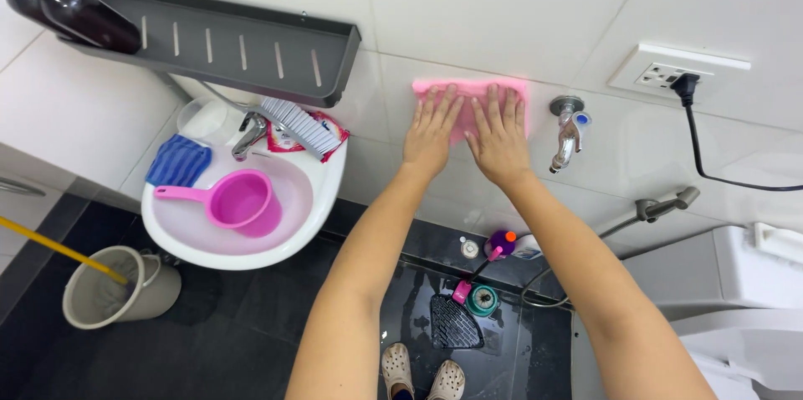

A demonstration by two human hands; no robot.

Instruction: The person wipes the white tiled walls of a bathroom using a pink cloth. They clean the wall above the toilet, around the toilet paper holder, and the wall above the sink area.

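A pink cloth (pixel 468 89) lies flat against the white tiled wall (pixel 502 7). My left hand (pixel 431 134) and my right hand (pixel 499 141) press side by side on it, fingers spread and pointing up. Most of the cloth is hidden under my palms; only its top edge and corners show. A chrome wall tap (pixel 567 134) sticks out just right of my right hand.
A white basin (pixel 180 237) at left holds a pink scoop (pixel 234 200), a blue cloth (pixel 178 161) and a brush (pixel 294 125), under a grey shelf (pixel 242 48) with a dark bottle (pixel 71 11). A bucket (pixel 125 287), floor bottles (pixel 500 243), wall socket (pixel 673 72), spray hose (pixel 661 207) and toilet (pixel 736 308) surround me.
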